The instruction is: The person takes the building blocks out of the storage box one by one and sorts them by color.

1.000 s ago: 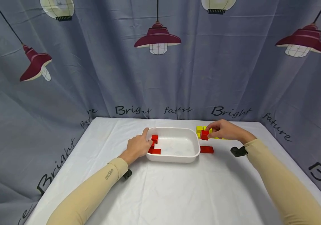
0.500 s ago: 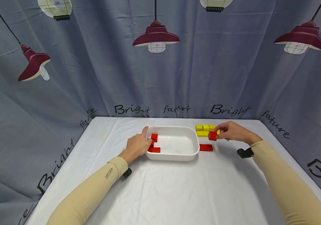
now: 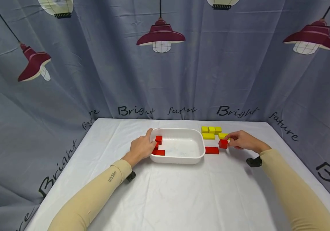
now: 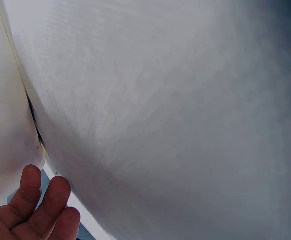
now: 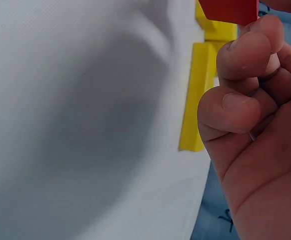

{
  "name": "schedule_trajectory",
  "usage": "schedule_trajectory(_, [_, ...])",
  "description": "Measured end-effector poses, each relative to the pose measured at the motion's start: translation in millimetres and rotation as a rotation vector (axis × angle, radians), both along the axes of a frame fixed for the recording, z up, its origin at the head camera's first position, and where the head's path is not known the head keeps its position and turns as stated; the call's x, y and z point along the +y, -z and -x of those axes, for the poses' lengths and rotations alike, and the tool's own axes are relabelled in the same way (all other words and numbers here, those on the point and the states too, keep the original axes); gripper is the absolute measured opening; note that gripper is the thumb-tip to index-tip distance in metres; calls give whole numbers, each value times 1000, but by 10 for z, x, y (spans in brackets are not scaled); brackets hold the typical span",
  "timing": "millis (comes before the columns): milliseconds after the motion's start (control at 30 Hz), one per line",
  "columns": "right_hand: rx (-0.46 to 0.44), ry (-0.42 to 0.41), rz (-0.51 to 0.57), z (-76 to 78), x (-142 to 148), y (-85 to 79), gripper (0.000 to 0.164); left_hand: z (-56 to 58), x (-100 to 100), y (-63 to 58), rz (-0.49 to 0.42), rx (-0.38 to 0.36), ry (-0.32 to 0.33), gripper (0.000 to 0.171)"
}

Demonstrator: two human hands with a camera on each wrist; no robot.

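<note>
My left hand (image 3: 143, 147) grips the left end of a white plastic tray (image 3: 179, 159), its thumb over the rim and its fingers outside. In the left wrist view, fingers (image 4: 55, 195) lie against the tray's outer wall. Inside at that end are red blocks: a cube (image 3: 159, 140), a long block (image 3: 159, 152) and one partly hidden by the thumb. Right of the tray, my right hand (image 3: 244, 141) pinches a red cube (image 3: 223, 143) low over the table. Just left of this cube lies a long red block (image 3: 212, 150), close by the tray's right side.
Behind the held cube are yellow blocks: a row of cubes (image 3: 211, 129), a long block (image 3: 208, 136) before them, and another long block (image 3: 222, 136) partly behind the right hand. A white cloth (image 3: 176, 195) covers the table. A grey-blue printed curtain (image 3: 165, 80) hangs behind.
My right hand has carried the red cube rightward, away from the tray, and lowered it beside the long red block. The left hand keeps its grip on the tray.
</note>
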State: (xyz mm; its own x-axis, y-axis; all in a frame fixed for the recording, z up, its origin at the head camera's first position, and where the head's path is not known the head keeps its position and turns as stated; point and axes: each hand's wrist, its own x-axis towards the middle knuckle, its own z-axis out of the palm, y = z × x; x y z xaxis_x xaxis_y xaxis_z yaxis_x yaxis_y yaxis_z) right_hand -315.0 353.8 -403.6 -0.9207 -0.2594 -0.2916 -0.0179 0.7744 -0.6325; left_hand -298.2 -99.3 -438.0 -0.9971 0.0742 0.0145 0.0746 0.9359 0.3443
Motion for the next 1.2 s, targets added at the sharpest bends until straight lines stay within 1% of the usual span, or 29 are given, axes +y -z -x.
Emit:
schedule_trajectory(167, [-28, 40, -3, -3, 56, 80, 48, 2, -2, 2, 0, -2, -4, 65])
schedule_trajectory(333, [-60, 58, -12, -15, 85, 178, 44, 8, 6, 6, 6, 2, -2, 65])
schedule_trajectory(500, [-73, 66, -24, -11, 95, 274, 44, 13, 2, 8, 8, 9, 3, 64])
schedule_trajectory(600, [-72, 78, -17, -6, 91, 298, 46, 15, -5, 7, 5, 16, 3, 64])
schedule_trajectory(900, [-74, 60, -9, -47, 73, 270, 48, 2, -12, 16, 0, 12, 9, 64])
schedule_trajectory(1067, [-56, 51, -22, -65, 91, 219, 48, 1, -5, 5, 0, 19, 8, 64])
schedule_trajectory(1200, [-39, 48, -12, -52, 98, 162, 49, 2, -6, -3, 4, 12, 7, 65])
